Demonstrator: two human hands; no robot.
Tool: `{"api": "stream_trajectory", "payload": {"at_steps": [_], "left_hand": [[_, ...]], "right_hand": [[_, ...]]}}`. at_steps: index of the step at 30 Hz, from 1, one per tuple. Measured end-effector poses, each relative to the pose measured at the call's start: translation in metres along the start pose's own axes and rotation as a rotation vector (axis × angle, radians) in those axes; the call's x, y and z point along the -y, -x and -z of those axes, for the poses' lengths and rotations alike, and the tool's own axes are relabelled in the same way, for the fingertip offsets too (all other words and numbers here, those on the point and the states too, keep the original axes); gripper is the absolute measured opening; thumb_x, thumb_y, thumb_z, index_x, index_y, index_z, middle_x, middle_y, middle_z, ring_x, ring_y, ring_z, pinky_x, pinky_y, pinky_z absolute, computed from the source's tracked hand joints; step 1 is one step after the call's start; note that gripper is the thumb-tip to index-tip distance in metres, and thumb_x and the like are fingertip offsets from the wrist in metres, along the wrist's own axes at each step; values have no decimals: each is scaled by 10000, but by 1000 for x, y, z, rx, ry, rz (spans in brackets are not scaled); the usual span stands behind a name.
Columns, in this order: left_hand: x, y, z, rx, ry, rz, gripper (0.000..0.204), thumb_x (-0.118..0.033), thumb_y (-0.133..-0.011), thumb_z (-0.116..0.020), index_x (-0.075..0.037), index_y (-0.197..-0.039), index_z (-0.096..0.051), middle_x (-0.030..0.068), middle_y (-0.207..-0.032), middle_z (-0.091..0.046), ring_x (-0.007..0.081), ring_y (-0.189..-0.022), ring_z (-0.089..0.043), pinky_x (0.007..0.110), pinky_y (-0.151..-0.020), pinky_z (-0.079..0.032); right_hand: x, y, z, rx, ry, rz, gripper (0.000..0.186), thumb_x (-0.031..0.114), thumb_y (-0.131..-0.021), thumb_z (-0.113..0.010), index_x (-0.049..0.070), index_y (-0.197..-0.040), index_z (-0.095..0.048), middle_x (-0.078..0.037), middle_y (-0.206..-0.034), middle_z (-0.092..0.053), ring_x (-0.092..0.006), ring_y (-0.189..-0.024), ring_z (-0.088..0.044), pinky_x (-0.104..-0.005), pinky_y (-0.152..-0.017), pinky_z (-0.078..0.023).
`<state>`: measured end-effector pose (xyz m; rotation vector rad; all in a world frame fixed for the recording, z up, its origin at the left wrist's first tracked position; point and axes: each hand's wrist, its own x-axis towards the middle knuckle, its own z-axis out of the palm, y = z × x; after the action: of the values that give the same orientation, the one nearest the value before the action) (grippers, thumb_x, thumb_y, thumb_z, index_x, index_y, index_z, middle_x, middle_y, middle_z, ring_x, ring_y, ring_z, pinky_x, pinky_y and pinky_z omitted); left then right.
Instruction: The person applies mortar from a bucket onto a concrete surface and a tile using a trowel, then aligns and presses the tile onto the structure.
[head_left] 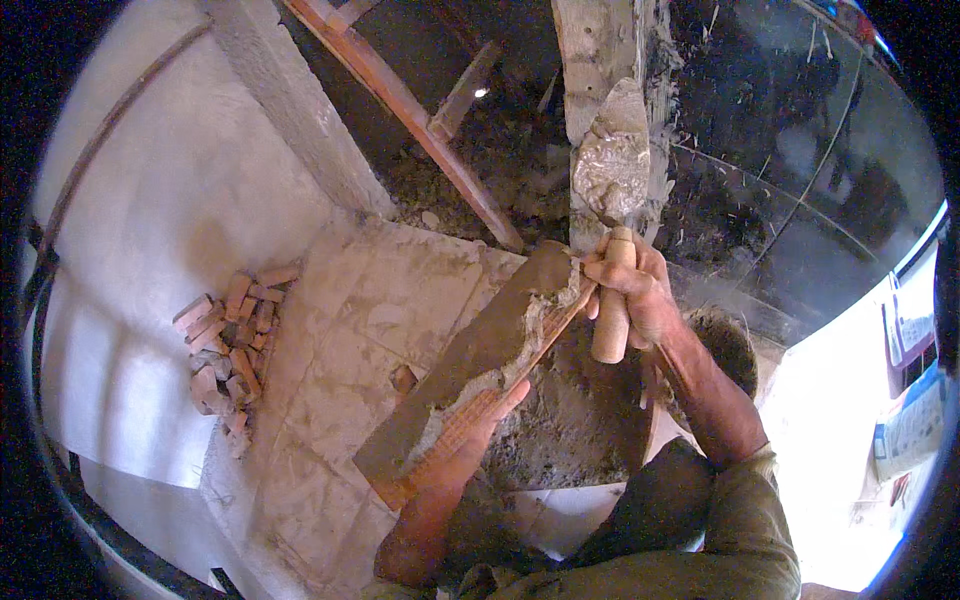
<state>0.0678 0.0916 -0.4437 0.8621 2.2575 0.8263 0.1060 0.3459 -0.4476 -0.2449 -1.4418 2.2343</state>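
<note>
A long, flat brick slab (470, 350) slants across the middle, with wet mortar (520, 350) smeared unevenly along its right edge. My left hand (470, 430) supports it from the lower side, fingers curled at the near edge. In my right hand (645, 290) is a trowel (614, 325), gripped around the wooden handle. The trowel's blade (614, 150), coated in mortar, points away from me over a narrow upright ledge. The fingertips of my right hand are close to the slab's far corner; whether they touch it I cannot tell.
Broken bricks (235, 340) lie heaped on the dusty floor (340, 320) at left, beside a pale wall (150, 250). A reddish beam (410, 120) slants across the back. Dark glossy panels (800, 130) stand at right. Below the slab is a mortar-covered surface (575, 420).
</note>
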Motion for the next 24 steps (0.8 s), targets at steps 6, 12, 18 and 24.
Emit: {"api": "stream_trajectory", "payload": {"at_steps": [6,12,18,24], "left_hand": [[2,-6,1,69,-6,117,423,-228,-990,-289,-215,-1397,-404,118,-1323,-491,280,-1178,-489,373,-1029,-346],[22,-18,-1,-38,127,-6,454,-182,-981,-257,-226,-1421,-360,147,-1358,-451,309,-1242,-438,384,-1071,-302],[28,-24,5,-195,107,80,409,-232,-978,-362,-193,-1381,-423,170,-1339,-458,301,-1226,-449,393,-1058,-306],[16,-48,20,-45,70,484,455,-402,-971,-383,-155,-1345,-462,134,-1297,-498,267,-1191,-471,368,-1054,-314]], "right_hand": [[-2,0,-19,-24,221,13,280,113,-756,-644,-3,-955,-484,-93,-779,-591,-187,-548,-565,-292,-495,-483],[-13,23,20,-124,1086,298,280,128,-806,-674,26,-907,-433,-135,-722,-549,-216,-522,-531,-317,-502,-454],[-48,39,45,-2,1392,504,314,143,-759,-701,48,-945,-467,-172,-798,-572,-365,-650,-600,-430,-551,-494],[-78,28,59,16,1479,621,318,115,-744,-689,34,-975,-486,-168,-836,-559,-377,-684,-597,-435,-551,-491]]}}
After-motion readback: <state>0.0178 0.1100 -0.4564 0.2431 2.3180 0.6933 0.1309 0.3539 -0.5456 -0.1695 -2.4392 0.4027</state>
